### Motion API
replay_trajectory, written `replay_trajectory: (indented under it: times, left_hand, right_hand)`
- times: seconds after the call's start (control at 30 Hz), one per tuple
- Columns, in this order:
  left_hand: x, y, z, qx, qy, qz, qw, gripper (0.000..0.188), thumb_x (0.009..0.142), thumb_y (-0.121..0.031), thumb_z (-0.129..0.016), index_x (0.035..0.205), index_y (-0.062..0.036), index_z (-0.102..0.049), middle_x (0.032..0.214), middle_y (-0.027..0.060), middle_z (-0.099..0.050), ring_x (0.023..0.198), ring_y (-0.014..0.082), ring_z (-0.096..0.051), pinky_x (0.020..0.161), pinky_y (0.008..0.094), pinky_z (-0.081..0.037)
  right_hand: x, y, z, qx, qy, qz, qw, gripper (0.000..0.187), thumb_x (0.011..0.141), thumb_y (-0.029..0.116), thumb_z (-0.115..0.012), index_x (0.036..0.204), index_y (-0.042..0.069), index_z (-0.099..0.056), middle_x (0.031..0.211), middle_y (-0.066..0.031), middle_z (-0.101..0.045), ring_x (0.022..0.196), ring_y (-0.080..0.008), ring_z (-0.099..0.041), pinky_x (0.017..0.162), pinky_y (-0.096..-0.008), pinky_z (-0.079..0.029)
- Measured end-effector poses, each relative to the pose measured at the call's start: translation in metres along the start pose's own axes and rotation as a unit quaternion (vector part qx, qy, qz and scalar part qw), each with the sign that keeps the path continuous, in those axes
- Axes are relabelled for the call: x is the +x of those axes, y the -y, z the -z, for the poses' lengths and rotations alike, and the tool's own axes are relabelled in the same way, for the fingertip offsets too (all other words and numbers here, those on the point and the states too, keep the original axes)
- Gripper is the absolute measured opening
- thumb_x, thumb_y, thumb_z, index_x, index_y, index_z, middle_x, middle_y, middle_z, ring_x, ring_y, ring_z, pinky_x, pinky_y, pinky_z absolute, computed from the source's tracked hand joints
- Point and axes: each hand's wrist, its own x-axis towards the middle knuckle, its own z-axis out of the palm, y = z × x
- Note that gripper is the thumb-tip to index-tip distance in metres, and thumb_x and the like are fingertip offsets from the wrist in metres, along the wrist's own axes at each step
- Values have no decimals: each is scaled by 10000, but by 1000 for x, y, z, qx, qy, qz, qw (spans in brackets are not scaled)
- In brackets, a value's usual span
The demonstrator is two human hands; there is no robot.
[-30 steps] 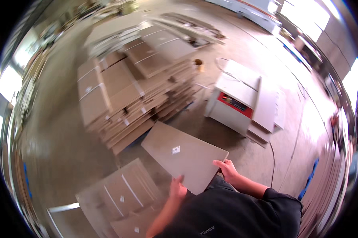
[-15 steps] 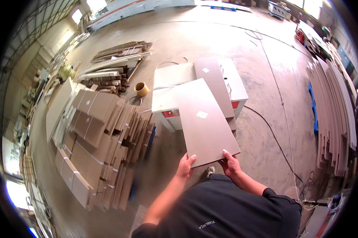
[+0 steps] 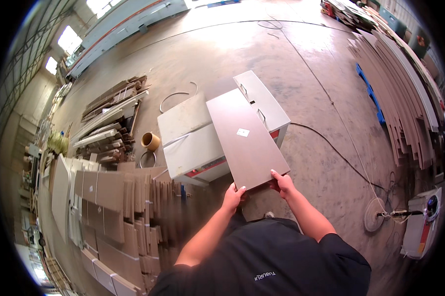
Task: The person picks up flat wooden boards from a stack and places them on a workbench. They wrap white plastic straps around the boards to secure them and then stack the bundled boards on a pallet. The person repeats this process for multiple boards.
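A rectangular taupe panel [image 3: 254,155] is gripped by its near edge in both hands and is held out in front of the body, above the middle of a low white machine [image 3: 195,150]. The near left corner is grasped by the left hand [image 3: 231,199], the thumb being laid on the upper face. The same edge is clasped farther right, by the other corner, by the right hand [image 3: 283,185], its thumb likewise pressed on top; the fingers of both are largely hidden by the board. Whether the far end is borne by the machine cannot be told. A white label [image 3: 242,132] is stuck near the middle of the panel.

To the right of the panel, a white section with two handles [image 3: 267,98] is left visible; to its left, the machine's pale top is crossed by a strap [image 3: 177,140]. A brown cardboard tube [image 3: 151,141] is seen on the concrete floor [image 3: 306,69] just beside the machine. At the lower left, strapped bundles of boards [image 3: 104,197] are stacked, with a pile of wooden strips [image 3: 109,118] beyond. On the far right, more boards [image 3: 395,98] are ranged in a long row, with a blue pallet [image 3: 370,93] seen along their near side
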Motion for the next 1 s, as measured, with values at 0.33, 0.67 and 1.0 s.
replay_trajectory:
  times: [0.33, 0.67, 1.0]
  left_hand:
    - [155, -17, 87, 445, 121, -26, 887, 807, 899, -347, -734, 1549, -15, -389, 989, 115, -728, 950, 283, -706, 869, 408, -555]
    - [283, -9, 98, 463, -36, -89, 881, 812, 898, -426, -768, 1452, 55, -420, 1327, 259, -596, 1172, 399, -627, 1008, 466, -509]
    - [323, -46, 89, 392, -9, -40, 919, 555, 890, -340, -798, 1154, 70, -533, 1187, 285, -613, 1112, 448, -611, 953, 479, -516]
  right_hand:
    - [108, 3, -18, -427, -192, 58, 881, 349, 870, 353, -791, 1035, 63, -687, 932, -90, -759, 899, -253, -746, 722, -367, -592]
    - [161, 65, -16, -727, -111, 72, 673, 842, 725, 306, -861, 1448, 145, -461, 1287, -99, -667, 1233, -297, -614, 1003, -440, -540]
    - [205, 50, 7, -735, -81, 159, 654, 442, 707, 253, -826, 1021, 105, -553, 864, -124, -731, 852, -362, -719, 735, -491, -567]
